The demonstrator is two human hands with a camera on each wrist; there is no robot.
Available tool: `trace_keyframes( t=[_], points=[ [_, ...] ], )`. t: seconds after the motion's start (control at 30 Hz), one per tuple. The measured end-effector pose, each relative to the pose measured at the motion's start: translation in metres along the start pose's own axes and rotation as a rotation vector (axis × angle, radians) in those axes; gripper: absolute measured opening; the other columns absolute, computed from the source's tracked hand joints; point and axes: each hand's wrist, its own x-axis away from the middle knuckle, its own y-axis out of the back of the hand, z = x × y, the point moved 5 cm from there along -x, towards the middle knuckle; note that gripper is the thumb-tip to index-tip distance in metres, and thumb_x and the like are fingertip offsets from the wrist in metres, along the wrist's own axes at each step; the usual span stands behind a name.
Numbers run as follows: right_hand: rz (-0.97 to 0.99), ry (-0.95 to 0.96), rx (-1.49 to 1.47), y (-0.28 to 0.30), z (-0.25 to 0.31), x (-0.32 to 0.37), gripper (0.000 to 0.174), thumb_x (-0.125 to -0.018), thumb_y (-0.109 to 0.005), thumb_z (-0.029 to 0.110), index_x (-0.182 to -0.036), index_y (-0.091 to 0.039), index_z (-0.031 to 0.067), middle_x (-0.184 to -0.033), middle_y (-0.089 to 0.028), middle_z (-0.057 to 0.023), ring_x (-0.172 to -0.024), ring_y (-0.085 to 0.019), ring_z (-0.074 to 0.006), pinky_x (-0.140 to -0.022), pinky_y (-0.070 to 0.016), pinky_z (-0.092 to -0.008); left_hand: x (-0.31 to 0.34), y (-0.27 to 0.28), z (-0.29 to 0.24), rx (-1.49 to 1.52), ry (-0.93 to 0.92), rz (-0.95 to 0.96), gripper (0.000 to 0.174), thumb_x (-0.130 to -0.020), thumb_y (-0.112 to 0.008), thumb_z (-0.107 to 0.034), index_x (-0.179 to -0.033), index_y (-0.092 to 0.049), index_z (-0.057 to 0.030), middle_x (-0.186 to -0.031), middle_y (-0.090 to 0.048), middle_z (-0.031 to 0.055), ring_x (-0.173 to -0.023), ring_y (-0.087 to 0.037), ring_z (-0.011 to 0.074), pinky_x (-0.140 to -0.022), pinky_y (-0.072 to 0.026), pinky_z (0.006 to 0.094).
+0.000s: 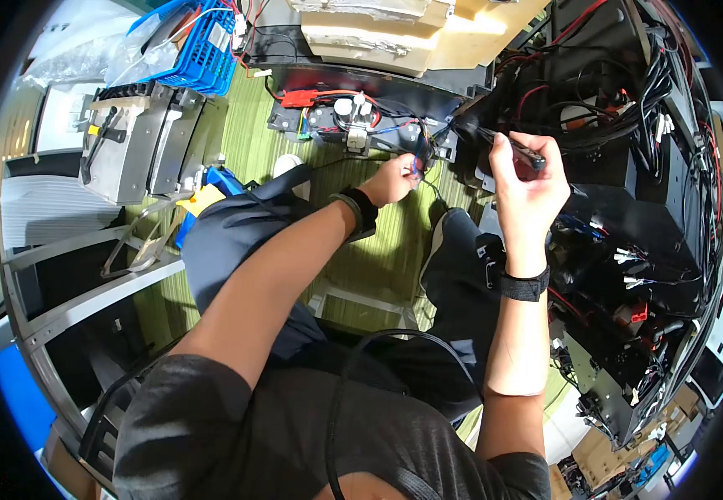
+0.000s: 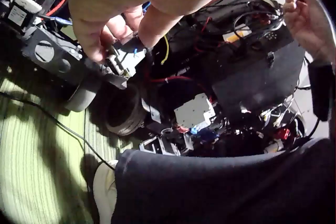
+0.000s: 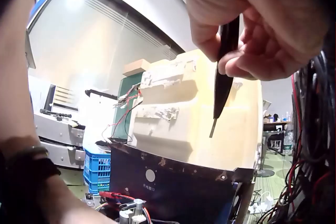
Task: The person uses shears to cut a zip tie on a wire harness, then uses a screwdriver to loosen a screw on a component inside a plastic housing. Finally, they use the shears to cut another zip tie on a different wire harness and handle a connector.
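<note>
Green striped floor (image 1: 370, 271) beneath dark equipment (image 1: 628, 179) | Right wrist view: thin metal tip (image 3: 212, 128) of the black tool (image 1: 530, 157), indistinct in the head view | Tool: pinched between right hand's (image 1: 532, 196) thumb and fingers, tip projecting beyond them | Left hand (image 1: 389, 182): fingers curled, gripping a small pale part (image 2: 130, 60), clear only in the left wrist view

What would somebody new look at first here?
Probably the big cream-coloured block at the top of the head view. Then the bright blue basket at the upper left, and the black cables bunched at the upper right. The right hand pinches a black pen-like tool, too.
</note>
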Motion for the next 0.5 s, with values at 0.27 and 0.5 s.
trace_keyframes(
  t=[0.27, 0.5],
  points=[
    [-0.066, -0.011, 0.022, 0.009, -0.005, -0.005, 0.016, -0.077, -0.072, 0.011, -0.085, -0.06, 0.002, -0.065, -0.059, 0.0029, -0.057, -0.045, -0.0003, -0.053, -0.0384, -0.016, -0.016, 0.018, 0.055, -0.407, -0.082, -0.263, 0.018, -0.082, -0.057, 0.0, -0.099, -0.053, 0.0023, -0.094, -0.06, 0.0109, -0.088, -0.058, 0.0174, -0.081, -0.0453, 0.0291],
    [-0.072, -0.043, -0.001, 0.014, -0.01, -0.007, 0.017, -0.078, -0.072, 0.011, -0.086, -0.06, 0.0025, -0.067, -0.06, 0.0025, -0.057, -0.046, -0.0004, -0.054, -0.0376, -0.0155, -0.022, 0.008, 0.027, -0.728, -0.142, -0.38, 0.02, -0.073, -0.059, 0.0, -0.092, -0.055, -0.0011, -0.086, -0.056, 0.0195, -0.08, -0.055, 0.0376, -0.074, -0.0456, 0.039]
  ],
)
